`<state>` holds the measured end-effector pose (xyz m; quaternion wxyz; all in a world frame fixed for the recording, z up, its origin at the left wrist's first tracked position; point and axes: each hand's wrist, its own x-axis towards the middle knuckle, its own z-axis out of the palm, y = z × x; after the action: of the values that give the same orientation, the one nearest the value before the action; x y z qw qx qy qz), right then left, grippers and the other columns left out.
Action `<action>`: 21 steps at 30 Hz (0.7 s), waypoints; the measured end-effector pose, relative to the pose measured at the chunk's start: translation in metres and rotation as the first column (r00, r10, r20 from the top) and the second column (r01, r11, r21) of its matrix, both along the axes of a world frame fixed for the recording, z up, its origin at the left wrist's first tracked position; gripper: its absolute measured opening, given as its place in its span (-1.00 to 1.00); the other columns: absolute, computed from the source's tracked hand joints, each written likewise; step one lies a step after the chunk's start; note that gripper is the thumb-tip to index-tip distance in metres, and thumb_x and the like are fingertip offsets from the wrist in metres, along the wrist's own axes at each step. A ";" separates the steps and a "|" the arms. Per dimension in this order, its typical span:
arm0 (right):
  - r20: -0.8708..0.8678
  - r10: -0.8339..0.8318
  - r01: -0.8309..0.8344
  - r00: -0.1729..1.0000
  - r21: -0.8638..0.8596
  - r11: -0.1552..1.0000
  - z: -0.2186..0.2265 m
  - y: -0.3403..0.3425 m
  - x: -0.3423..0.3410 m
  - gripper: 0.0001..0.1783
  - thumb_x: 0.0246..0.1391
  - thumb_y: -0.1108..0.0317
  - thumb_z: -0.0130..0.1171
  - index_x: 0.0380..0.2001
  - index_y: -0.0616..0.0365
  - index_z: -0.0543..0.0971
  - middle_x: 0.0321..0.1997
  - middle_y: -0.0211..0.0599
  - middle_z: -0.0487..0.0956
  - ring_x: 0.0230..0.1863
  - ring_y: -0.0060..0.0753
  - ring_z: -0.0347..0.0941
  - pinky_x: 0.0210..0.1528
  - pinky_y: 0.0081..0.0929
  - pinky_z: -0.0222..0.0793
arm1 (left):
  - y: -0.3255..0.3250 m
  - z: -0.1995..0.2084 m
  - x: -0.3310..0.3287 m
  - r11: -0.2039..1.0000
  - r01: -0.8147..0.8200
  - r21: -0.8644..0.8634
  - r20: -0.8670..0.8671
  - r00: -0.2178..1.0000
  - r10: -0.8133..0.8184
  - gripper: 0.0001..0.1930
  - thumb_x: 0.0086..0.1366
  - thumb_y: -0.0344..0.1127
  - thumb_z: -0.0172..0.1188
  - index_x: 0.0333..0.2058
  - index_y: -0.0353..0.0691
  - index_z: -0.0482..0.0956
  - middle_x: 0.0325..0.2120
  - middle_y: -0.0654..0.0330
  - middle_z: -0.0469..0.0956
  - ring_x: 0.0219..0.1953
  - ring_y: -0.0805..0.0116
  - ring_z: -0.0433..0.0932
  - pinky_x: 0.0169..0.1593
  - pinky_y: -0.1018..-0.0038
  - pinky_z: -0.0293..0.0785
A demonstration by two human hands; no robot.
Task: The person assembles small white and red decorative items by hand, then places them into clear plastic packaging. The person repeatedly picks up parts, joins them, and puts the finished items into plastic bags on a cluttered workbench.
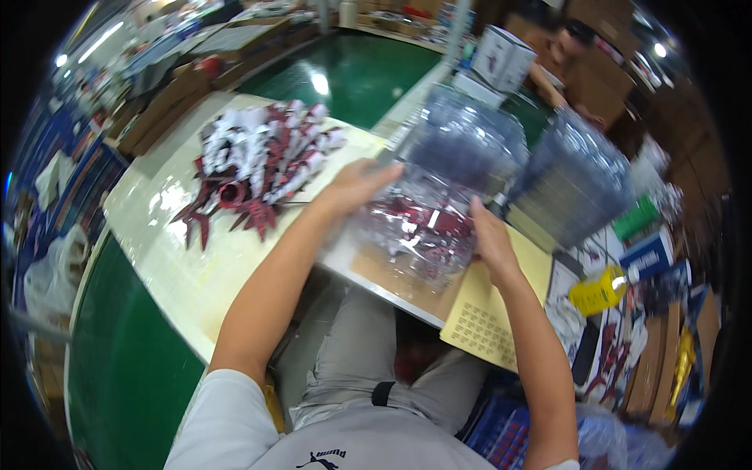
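Note:
Between my two hands is a clear plastic package (419, 223) with dark red pieces showing inside, held above the table's near edge. My left hand (362, 186) grips its upper left side, thumb along the top. My right hand (493, 241) is closed on its right side, with the fingers partly hidden. Shine and slight blur obscure the contents. To the left of my left hand, a heap of dark red and white fish-shaped pieces (254, 160) with forked tails lies on the cream tabletop (168, 235).
Two tall stacks of clear plastic shells (474, 133) (576, 180) stand beyond my hands. A yellow label sheet (486, 317) overhangs the table edge. At right are a yellow bottle (599, 291) and a blue box (650, 254). Another person (560, 59) sits across, beyond a white box (503, 59).

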<state>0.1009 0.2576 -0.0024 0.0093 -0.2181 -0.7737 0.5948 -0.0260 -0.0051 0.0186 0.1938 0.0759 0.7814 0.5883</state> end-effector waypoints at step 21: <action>-0.480 0.319 -0.439 0.817 -0.160 0.884 0.103 -0.122 0.024 -0.20 0.54 -0.16 -0.16 0.56 0.21 0.14 0.40 -0.07 0.43 0.22 -0.42 0.46 0.17 -0.45 0.47 | -0.172 0.067 0.117 0.508 -0.221 0.833 0.135 0.970 0.202 -0.25 0.25 -0.36 0.36 0.37 -0.10 0.24 0.02 0.09 0.58 0.04 0.19 0.65 0.15 0.11 0.66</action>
<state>0.1250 0.1352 0.1004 0.0356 0.0826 -0.6930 0.7153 0.0908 -0.1770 0.0858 0.0679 0.0579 0.4028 0.9109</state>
